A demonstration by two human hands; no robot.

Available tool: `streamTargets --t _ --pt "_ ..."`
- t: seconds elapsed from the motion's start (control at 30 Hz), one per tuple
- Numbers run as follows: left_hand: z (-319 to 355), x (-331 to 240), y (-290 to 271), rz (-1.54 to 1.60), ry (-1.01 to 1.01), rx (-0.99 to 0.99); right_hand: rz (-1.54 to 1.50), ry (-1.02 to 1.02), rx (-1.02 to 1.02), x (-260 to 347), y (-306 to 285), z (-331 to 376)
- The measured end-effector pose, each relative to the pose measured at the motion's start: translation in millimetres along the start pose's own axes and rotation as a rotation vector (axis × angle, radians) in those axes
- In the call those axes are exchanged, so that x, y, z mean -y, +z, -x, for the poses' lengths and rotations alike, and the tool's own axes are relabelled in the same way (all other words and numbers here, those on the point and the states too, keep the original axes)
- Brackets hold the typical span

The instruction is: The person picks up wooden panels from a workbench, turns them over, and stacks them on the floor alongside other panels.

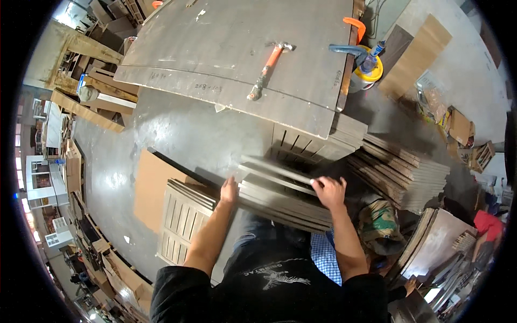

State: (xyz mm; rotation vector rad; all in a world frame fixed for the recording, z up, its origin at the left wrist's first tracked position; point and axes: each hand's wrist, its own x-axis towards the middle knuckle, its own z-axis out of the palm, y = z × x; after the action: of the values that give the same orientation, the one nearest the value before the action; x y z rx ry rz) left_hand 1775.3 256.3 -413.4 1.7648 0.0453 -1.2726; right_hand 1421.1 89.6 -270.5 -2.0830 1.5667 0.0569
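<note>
Between my two hands lies a pile of grey slatted panels [283, 203], seen mostly edge-on and smeared by motion. One thin grey panel [277, 171] is lifted apart from those below it. At its right end, the thumb and fingers of my right hand [329, 192] pinch its edge. My left hand [229, 191] is closed at the left end of the panels, its fingers partly hidden. Left of that arm, several slatted panels [183, 220] lean together beside a brown board [152, 188].
A large grey worktop [215, 54] ahead carries a hammer [268, 70] with an orange handle. Beyond its right edge stands a yellow-rimmed bucket [377, 70]. More panels are stacked at the right [404, 169]. Another person in a red shirt [487, 223] is at the far right.
</note>
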Motion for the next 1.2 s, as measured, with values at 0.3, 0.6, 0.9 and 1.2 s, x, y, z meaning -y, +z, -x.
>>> streamTargets --t 0.3,0.6,0.9,1.2 --pt "50 -5 -14 -0.508 0.295 -0.058 -0.149 -0.021 0.294 34 29 23" --pt "114 -63 -7 -0.778 0.711 0.041 0.109 -0.227 -0.018 53 30 8" --pt "95 -92 -34 -0.722 0.632 0.143 0.103 -0.232 -0.026 125 -63 5" --pt "157 -255 17 -0.302 0.772 0.688 0.431 -0.509 -0.887 271 -430 160"
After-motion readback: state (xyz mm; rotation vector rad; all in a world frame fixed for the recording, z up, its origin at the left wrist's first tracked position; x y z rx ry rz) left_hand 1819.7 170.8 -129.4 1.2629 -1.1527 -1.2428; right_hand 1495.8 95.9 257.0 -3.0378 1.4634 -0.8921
